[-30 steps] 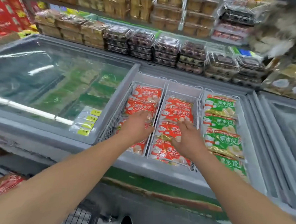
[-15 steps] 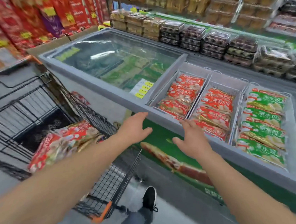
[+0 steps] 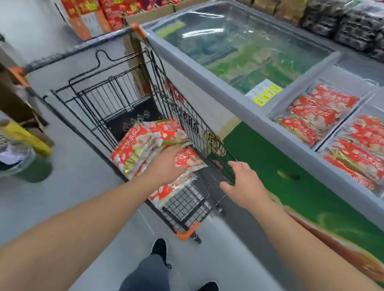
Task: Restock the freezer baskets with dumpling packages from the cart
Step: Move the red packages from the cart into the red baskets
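Hands reaching into the black wire shopping cart (image 3: pixel 131 102) for more stock

Left hand (image 3: pixel 166 167) lies on the top red plastic dumpling package (image 3: pixel 187 159), fingers hidden, grip unclear; right hand (image 3: pixel 243 184) hovers at 3 o'clock, fingers loosely spread, probably to help lift; grey freezer baskets (image 3: pixel 336 86) wait at 2 o'clock, nearly full, cart parked alongside for short carries.

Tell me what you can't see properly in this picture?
Head view:
- Left hand fingertips: hidden under the dumpling packages in the cart.
- Right freezer baskets: cut off by the right edge.
- Yellow price tags: too small and blurred to read.
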`<state>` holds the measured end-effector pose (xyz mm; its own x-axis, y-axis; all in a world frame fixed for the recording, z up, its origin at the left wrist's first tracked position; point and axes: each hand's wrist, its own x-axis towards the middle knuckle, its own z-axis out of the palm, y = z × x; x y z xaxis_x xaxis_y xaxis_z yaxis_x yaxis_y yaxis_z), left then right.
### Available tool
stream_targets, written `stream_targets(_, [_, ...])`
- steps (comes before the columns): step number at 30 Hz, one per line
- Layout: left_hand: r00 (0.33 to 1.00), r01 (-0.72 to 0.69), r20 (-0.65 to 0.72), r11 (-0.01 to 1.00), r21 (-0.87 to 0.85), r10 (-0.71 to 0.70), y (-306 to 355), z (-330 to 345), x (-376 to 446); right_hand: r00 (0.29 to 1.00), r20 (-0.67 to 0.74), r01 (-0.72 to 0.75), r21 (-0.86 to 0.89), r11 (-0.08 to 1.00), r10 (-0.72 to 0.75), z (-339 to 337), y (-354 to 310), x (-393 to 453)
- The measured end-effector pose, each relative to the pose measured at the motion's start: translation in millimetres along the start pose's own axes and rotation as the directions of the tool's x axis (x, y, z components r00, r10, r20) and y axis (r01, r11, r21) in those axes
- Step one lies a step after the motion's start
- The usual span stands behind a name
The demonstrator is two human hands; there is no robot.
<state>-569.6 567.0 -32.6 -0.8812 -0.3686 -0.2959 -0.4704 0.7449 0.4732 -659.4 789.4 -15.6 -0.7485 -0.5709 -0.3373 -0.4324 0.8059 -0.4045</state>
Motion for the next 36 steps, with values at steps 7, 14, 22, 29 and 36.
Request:
stream_targets(7, [0.987, 0.151, 0.08, 0.982, -0.118, -0.142, -90.9, -3.1, 45.2, 0.987, 0.158, 0.003, -0.019, 1.0, 0.0, 42.9, -64.3, 84.2])
stream_targets(14, [0.943, 0.3, 0.227, 0.919, -0.256, -0.245, -149.7, 6.6, 107.8, 0.949, 0.287, -0.148, 0.046, 0.988, 0.128, 88.9, -92.1, 161.9])
stream_targets(22, [0.793, 0.607, 0.402, 0.65, -0.457, -0.458, -183.1, 64.4, 158.3, 0.908, 0.339, -0.291, 0.089, 0.953, 0.246, 142.5, -73.7, 220.8])
stream_targets(29, [0.623, 0.765, 0.504, 0.33, -0.553, -0.599, -196.0, 114.0, 193.1, 0.835, 0.373, -0.488, 0.162, 0.858, 0.405, 190.7, -23.4, 264.6])
stream_targets(36, [0.537, 0.805, 0.444, 0.278, -0.525, -0.717, -210.1, 154.8, 217.0, 0.705, 0.443, -0.693, 0.263, 0.671, 0.554, 241.0, 12.9, 308.9])
